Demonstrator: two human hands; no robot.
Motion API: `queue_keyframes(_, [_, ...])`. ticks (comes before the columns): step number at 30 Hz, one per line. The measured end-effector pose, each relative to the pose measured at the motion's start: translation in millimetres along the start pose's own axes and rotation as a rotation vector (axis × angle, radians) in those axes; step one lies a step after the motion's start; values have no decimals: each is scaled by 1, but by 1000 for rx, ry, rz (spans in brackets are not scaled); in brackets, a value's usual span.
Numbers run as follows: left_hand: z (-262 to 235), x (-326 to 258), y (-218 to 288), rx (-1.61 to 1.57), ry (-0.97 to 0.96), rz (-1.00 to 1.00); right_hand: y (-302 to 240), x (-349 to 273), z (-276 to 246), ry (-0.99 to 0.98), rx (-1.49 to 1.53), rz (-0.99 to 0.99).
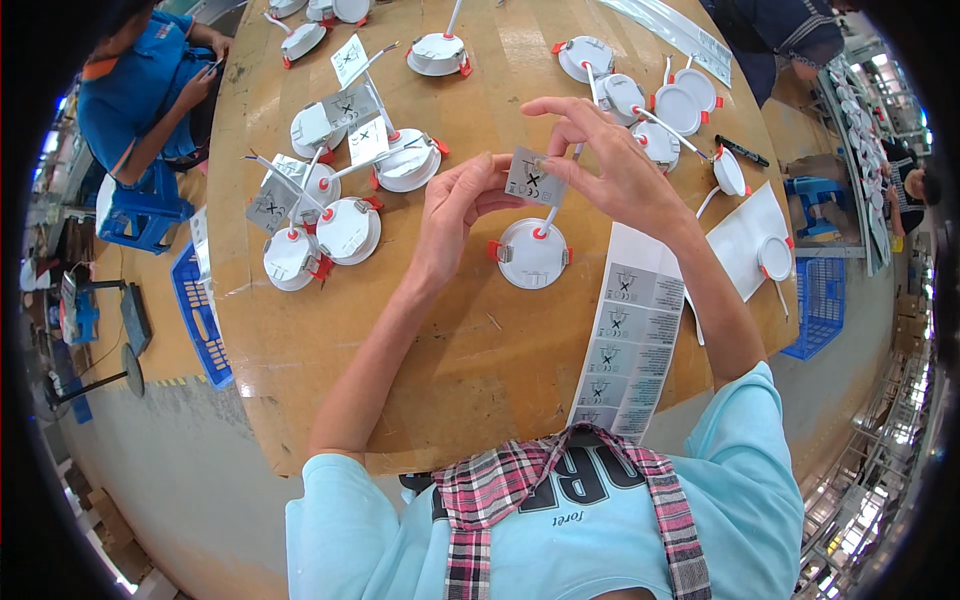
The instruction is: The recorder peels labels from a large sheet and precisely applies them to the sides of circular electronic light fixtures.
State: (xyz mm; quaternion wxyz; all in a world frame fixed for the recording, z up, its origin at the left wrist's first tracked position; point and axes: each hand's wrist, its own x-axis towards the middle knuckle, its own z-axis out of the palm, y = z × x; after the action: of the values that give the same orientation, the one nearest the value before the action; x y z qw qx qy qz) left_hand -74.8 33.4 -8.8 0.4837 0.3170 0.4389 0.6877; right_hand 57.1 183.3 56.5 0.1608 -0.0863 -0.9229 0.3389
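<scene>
In front of me on the table stands a round white downlight [532,262] with red spring clips, its white cable rising between my hands. A small silver printed label [534,180] is at that cable. My left hand [462,205] pinches the label's left side between thumb and fingers. The thumb and fingers of my right hand [612,170] close on its right side. Whether the label is stuck round the cable or only held against it, I cannot tell. Right of the downlight lies a long sheet of silver labels [632,322], hanging toward the table's near edge.
Left of my hands stand several downlights with labels on their cables, one a white downlight [348,230]. More downlights [678,108] lie at the right, near a black marker [742,150]. A blue crate [200,315] stands at the left, another crate [818,300] right. A co-worker [140,90] sits far left.
</scene>
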Motion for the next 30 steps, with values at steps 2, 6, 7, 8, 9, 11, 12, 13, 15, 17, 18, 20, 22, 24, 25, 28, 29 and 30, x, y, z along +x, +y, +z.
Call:
queue_keyframes(2, [2,-2,2,28,-4,3,-3,0,0,27,-51,-31])
queue_keyframes(6, [2,-1,-2,99,45,18,-1,0,6,44,-84,-38])
queue_keyframes(7, [4,-1,-2,143,76,19,-2,0,8,48,-100,-48])
queue_keyframes(8, [5,-2,-1,147,70,17,-3,0,9,52,-117,-57])
queue_keyframes(9, [7,-3,1,166,104,22,-5,0,10,57,-118,-55])
queue_keyframes(11, [9,-3,1,187,134,25,-8,0,11,65,-180,-49])
queue_keyframes(12, [9,-3,0,189,146,41,-9,-1,11,67,-181,-48])
queue_keyframes(13, [9,-3,0,191,157,58,-8,-1,12,84,-215,-69])
queue_keyframes(15, [11,-3,0,195,173,73,-8,-1,13,99,-248,-90])
queue_keyframes(17, [11,-5,-1,199,194,87,-10,-1,15,160,-299,-63])
queue_keyframes(18, [12,-5,-2,197,199,87,-11,-2,15,160,-299,-61])
queue_keyframes(20, [11,-5,-4,193,205,86,-13,-2,16,159,-368,-77])
queue_keyframes(22, [10,-5,-5,203,210,79,-12,-3,15,157,-368,-96])
queue_keyframes(24, [10,-5,-10,160,204,74,-11,-4,15,154,-365,-114])
queue_keyframes(25, [10,-5,-12,116,197,70,-11,-4,14,120,-361,-99])
queue_keyframes(28, [10,-6,-14,103,220,67,-15,-1,10,48,-264,-12])
queue_keyframes(29, [10,-8,-15,103,222,62,-17,-1,9,11,-174,58])
queue_keyframes(30, [10,-9,-16,90,235,61,-18,-1,8,11,-173,59])
